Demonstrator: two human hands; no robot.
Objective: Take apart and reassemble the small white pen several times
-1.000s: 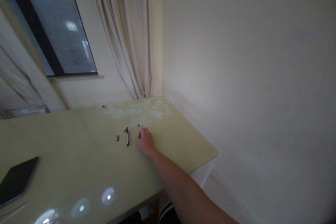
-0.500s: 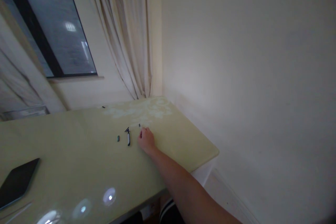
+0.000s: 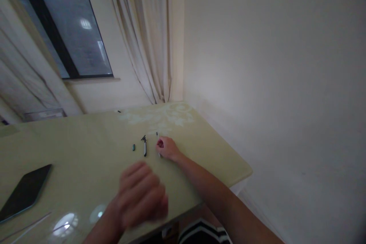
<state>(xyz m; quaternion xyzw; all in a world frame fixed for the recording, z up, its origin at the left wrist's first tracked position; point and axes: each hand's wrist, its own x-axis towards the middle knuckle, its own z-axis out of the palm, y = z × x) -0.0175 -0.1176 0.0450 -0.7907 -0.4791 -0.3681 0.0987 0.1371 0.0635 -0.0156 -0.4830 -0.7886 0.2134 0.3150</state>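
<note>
My right hand rests on the table with its fingers closed round a thin white stick with a dark tip. The stick's far end sticks out beyond the fingers and its near end shows below them; its exact kind is unclear. To its left lies a razor with a dark head and a pale handle. Farther left is a small dark-green piece, too small to name. My left hand, blurred, hangs nearer to me over the table with curled fingers. Its palm side is hidden.
The pale yellow-green table has its right edge close to a bare wall. A flat dark device lies at the left. A tiny dark item is near the back edge, below the curtain and window.
My left hand has come into view from below, curled and blurred. The right hand stays at the white stick, turned slightly so the stick's near end now shows. The camera view has shifted a little.
</note>
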